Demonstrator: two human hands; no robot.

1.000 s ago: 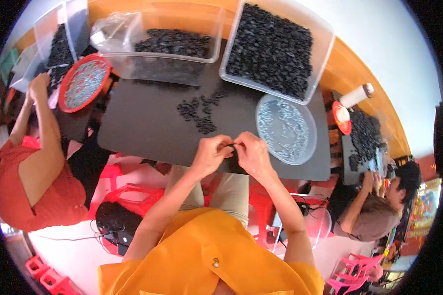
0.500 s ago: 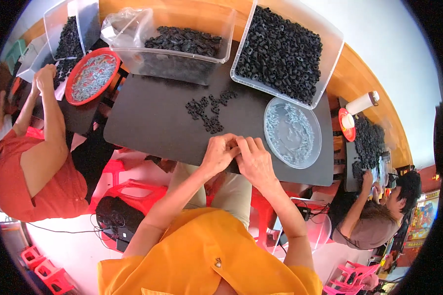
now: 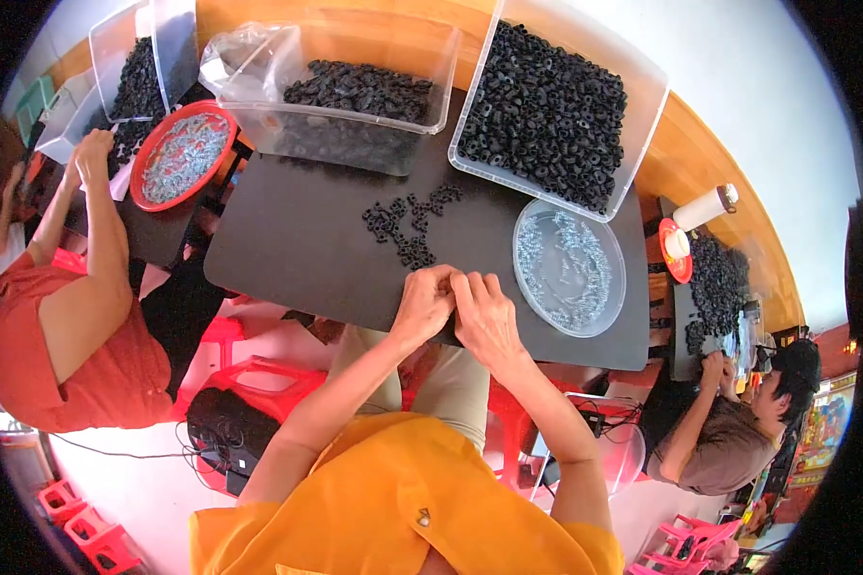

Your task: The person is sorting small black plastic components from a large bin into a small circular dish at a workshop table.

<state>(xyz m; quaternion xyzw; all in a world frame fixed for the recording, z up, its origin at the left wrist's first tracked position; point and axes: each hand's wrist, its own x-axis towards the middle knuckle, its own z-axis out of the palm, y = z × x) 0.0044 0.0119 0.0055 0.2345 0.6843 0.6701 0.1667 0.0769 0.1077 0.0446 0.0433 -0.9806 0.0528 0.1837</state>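
My left hand (image 3: 424,302) and my right hand (image 3: 484,314) meet at the near edge of the dark table (image 3: 297,225). Both have their fingers pinched together, tips touching or nearly so. Whatever they hold between them is too small and hidden to name. Just beyond my left hand lies a loose cluster of small black ring-like parts (image 3: 414,251). To the right of my right hand sits a round clear tray (image 3: 620,287) with many small shiny metal pieces (image 3: 585,259), perhaps screws or pins.
At the back stand a clear bin of black parts (image 3: 355,91) and a larger bin of black rings (image 3: 547,115). A red tray (image 3: 144,192) holds metal pieces at left. Co-workers sit at left (image 3: 77,335) and right (image 3: 729,431). Red stools (image 3: 259,383) stand below.
The view has shifted slightly, so the table and bins appear a little lower. My hands stay pinched together near the table edge, with a small shift of the fingers.
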